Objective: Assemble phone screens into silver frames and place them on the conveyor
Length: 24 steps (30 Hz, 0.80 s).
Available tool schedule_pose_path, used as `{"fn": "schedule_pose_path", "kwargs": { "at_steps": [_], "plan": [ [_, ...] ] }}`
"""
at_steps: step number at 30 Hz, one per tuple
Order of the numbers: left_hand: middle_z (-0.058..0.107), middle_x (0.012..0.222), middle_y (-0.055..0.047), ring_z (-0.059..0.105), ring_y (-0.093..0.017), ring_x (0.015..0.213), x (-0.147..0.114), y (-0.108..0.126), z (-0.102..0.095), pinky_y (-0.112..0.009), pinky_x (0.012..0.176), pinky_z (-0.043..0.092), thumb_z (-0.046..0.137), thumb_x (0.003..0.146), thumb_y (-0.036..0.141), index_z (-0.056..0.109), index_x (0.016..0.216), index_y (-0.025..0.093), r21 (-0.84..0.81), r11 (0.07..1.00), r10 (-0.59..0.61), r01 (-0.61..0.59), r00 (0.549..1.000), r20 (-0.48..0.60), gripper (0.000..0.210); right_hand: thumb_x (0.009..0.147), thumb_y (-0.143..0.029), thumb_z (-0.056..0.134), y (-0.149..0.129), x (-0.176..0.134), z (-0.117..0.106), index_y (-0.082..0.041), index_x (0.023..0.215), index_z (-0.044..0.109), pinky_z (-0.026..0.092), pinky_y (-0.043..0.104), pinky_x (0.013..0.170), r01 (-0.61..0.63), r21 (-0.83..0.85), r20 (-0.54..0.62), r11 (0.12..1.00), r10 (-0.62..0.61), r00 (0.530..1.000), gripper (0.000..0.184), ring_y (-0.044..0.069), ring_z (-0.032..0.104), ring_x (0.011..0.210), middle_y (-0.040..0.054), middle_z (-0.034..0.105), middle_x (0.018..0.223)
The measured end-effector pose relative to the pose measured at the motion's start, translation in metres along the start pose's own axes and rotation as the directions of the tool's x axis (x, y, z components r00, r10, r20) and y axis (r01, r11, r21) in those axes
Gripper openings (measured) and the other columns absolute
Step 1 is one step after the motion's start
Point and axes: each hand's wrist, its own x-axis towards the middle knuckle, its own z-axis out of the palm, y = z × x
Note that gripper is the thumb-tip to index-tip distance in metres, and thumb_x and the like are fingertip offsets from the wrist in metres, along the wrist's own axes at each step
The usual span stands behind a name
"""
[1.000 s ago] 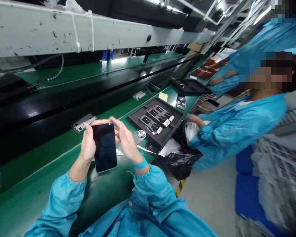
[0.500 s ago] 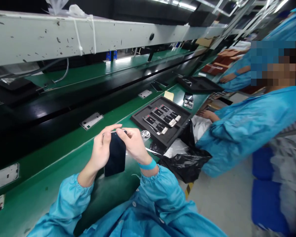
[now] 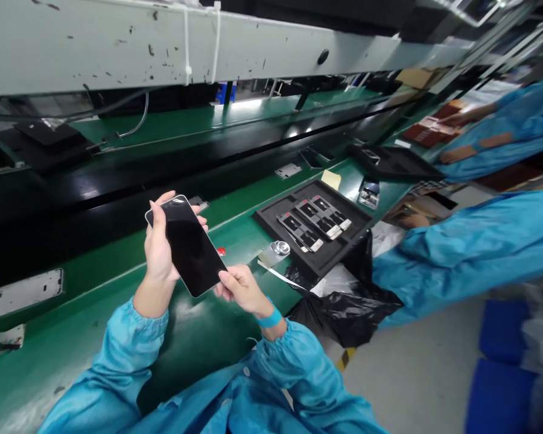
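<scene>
A smartphone (image 3: 192,244) with a dark screen and a pale rim is held tilted above the green bench, screen towards me. My left hand (image 3: 160,241) grips its upper left part, thumb along the near edge and fingers behind it. At the lower right corner my right hand (image 3: 242,289) pinches the phone between thumb and fingers. A small red item (image 3: 221,251) lies on the bench just past the phone. To the right rests a roll of clear tape (image 3: 280,248), close to a white strip (image 3: 283,277).
A black foam tray (image 3: 271,214) holds several phone parts. White phone frames (image 3: 25,293) lie along the bench at left. A black plastic bag (image 3: 348,310) hangs at the bench edge. Co-workers' blue sleeves (image 3: 461,262) reach in from the right. A grey beam (image 3: 271,45) crosses above.
The phone has turned from upright to slanting and come up and left. My right hand has gone from its top edge to its lower right corner. The camera view has shifted.
</scene>
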Motion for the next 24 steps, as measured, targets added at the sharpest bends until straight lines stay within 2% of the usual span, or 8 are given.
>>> {"fn": "schedule_pose_path", "kwargs": {
  "at_steps": [4,7,10,13,17,19,21,24],
  "plan": [
    [0.081,0.091,-0.005,0.079,-0.02,0.072,0.0,-0.002,-0.001,-0.03,0.067,0.067,0.072,0.096,0.073,0.059,0.126,0.027,-0.012,0.998,0.055,-0.055,0.998,-0.003,0.057,0.091,-0.083,0.065,0.002,0.006,0.006,-0.019,0.057,0.064,0.039,0.023,0.041,0.006,0.025,0.038,1.0,-0.007,0.999,0.072,0.01,0.048,0.038,0.0006,0.057,0.045],
    [0.08,0.09,-0.004,0.078,-0.02,0.072,0.004,0.0,-0.002,-0.031,0.069,0.067,0.07,0.094,0.077,0.06,0.126,0.027,0.03,0.995,0.093,-0.092,0.995,-0.035,0.06,0.091,-0.08,0.066,-0.003,0.013,0.009,-0.019,0.054,0.063,0.04,0.022,0.042,0.014,0.041,0.064,0.999,-0.017,0.998,0.072,0.009,0.046,0.037,-0.0009,0.054,0.041],
    [0.078,0.09,-0.002,0.077,-0.018,0.071,0.006,0.0,0.0,-0.029,0.069,0.065,0.064,0.098,0.077,0.06,0.124,0.029,0.059,0.99,0.136,-0.13,0.985,-0.108,0.055,0.086,-0.085,0.069,-0.008,0.019,0.012,-0.018,0.058,0.067,0.043,0.022,0.042,-0.039,0.093,0.1,0.995,0.03,0.995,0.072,0.01,0.052,0.04,0.0005,0.06,0.046],
    [0.078,0.089,-0.001,0.076,-0.017,0.072,0.003,-0.003,0.006,-0.029,0.07,0.064,0.056,0.105,0.073,0.06,0.122,0.03,0.058,0.975,0.222,-0.215,0.956,-0.192,0.046,0.079,-0.083,0.078,-0.011,0.023,0.013,-0.017,0.065,0.071,0.047,0.022,0.043,-0.087,0.169,0.214,0.982,0.049,0.976,0.068,0.011,0.059,0.043,0.0018,0.067,0.053],
    [0.078,0.086,-0.001,0.074,-0.018,0.069,0.004,-0.009,0.019,-0.031,0.07,0.064,0.036,0.107,0.08,0.06,0.119,0.031,0.013,0.971,0.234,-0.238,0.941,-0.244,0.056,0.081,-0.077,0.081,-0.018,0.025,0.008,-0.018,0.059,0.064,0.044,0.02,0.038,-0.143,0.158,0.262,0.977,0.098,0.96,0.065,0.01,0.055,0.036,-0.0016,0.061,0.046],
    [0.078,0.085,-0.002,0.075,-0.019,0.068,0.018,-0.017,0.032,-0.033,0.07,0.064,0.026,0.107,0.082,0.06,0.124,0.032,-0.004,0.982,0.18,-0.187,0.953,-0.242,0.063,0.084,-0.077,0.079,-0.022,0.024,-0.006,-0.019,0.058,0.062,0.044,0.021,0.039,-0.137,0.143,0.205,0.98,0.106,0.973,0.066,0.01,0.053,0.035,-0.002,0.06,0.045],
    [0.078,0.087,-0.004,0.076,-0.02,0.07,0.045,-0.032,0.049,-0.034,0.07,0.064,0.02,0.108,0.081,0.058,0.133,0.031,-0.021,0.991,0.127,-0.134,0.971,-0.202,0.067,0.086,-0.08,0.075,-0.024,0.019,-0.034,-0.017,0.068,0.068,0.048,0.022,0.044,-0.08,0.141,0.116,0.987,0.064,0.991,0.067,0.011,0.058,0.041,0.0011,0.068,0.055],
    [0.079,0.095,-0.008,0.079,-0.022,0.078,0.109,-0.073,0.078,-0.037,0.075,0.066,0.019,0.108,0.081,0.054,0.144,0.027,-0.008,0.997,0.078,-0.079,0.99,-0.121,0.074,0.091,-0.088,0.061,-0.017,0.003,-0.105,-0.014,0.103,0.078,0.057,0.028,0.058,0.025,0.006,-0.056,1.0,-0.025,0.998,0.078,0.016,0.072,0.058,0.0086,0.08,0.079]
  ]
}}
